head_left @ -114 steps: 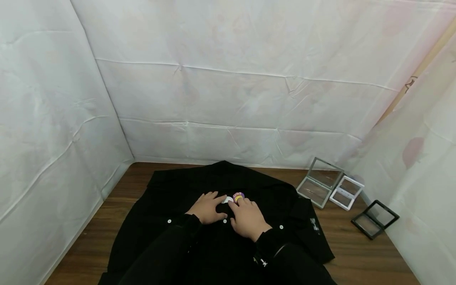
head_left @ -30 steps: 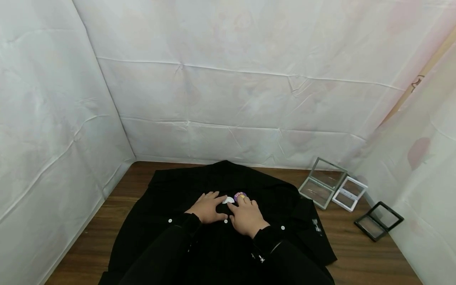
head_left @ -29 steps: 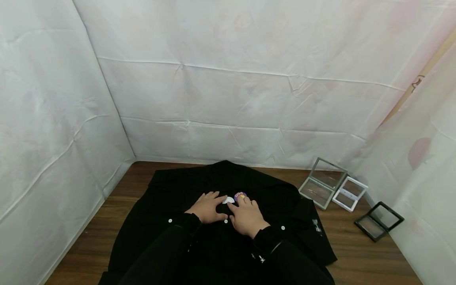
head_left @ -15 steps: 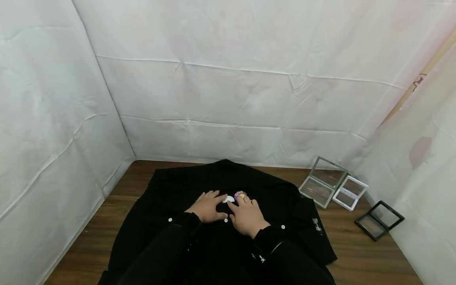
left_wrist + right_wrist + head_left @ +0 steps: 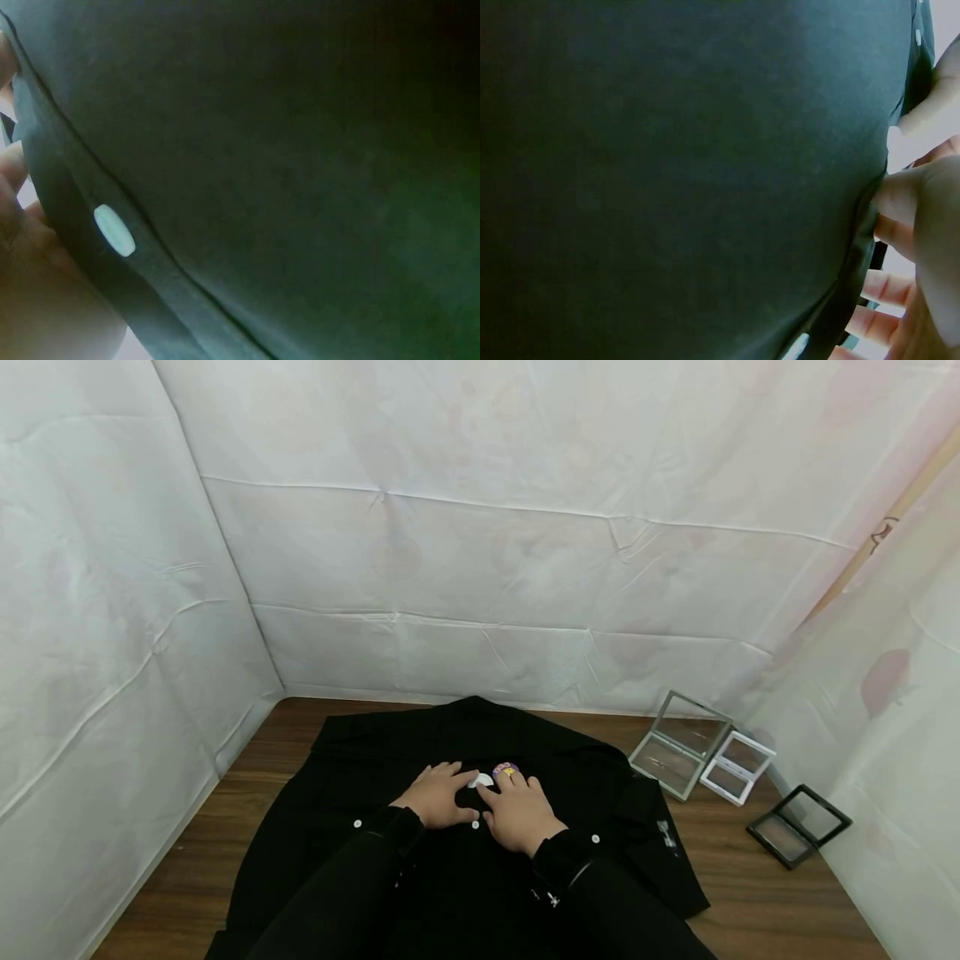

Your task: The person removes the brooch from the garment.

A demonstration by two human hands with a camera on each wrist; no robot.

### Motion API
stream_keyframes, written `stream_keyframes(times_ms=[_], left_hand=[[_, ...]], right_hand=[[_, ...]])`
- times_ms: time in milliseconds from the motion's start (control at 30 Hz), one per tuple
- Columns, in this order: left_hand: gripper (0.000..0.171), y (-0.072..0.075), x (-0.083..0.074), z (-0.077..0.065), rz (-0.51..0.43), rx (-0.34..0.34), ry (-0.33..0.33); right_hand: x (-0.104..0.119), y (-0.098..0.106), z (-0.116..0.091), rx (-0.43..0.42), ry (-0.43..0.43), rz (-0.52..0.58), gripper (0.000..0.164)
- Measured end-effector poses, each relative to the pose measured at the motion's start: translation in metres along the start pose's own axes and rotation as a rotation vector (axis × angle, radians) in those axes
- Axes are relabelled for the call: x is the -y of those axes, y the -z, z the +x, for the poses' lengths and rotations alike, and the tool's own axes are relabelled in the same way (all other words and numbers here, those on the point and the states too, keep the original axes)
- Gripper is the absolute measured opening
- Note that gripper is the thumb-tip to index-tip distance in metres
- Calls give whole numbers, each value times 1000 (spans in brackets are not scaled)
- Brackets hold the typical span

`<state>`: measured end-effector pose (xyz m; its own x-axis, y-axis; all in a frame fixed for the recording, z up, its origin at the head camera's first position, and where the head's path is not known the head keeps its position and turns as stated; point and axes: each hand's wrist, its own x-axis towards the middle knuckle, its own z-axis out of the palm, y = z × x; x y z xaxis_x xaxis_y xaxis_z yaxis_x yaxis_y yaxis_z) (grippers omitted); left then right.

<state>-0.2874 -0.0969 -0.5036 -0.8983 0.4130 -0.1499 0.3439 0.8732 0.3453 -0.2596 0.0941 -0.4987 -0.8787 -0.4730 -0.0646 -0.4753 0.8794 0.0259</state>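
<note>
A black shirt with white buttons lies spread out, and both hands rest on it side by side. The left hand has its fingers spread, one fingertip touching a small white disc. Close beside it, the right hand reaches one finger to the same disc and another onto a small round purple-and-yellow badge. The fingers partly cover both pieces. In the left wrist view, a white button shows on the shirt's front strip; the right wrist view shows fingers along a fabric edge.
On the right of the brown wooden table stand three folding mirrors: a grey-framed one, a white-framed one and a black-framed one. White sheeting closes off the back and sides.
The right hand's fingers have shifted very slightly to the left over the badge. Since the earliest frame the head view has moved a little; the left hand stays in place on the shirt.
</note>
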Motion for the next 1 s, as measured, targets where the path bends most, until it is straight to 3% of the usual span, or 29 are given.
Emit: stream_keyframes(times_ms=[1000], left_hand=[[76, -1, 2, -3, -7, -22, -18]], right_hand=[[-2, -5, -10, -70, 36, -1, 52]])
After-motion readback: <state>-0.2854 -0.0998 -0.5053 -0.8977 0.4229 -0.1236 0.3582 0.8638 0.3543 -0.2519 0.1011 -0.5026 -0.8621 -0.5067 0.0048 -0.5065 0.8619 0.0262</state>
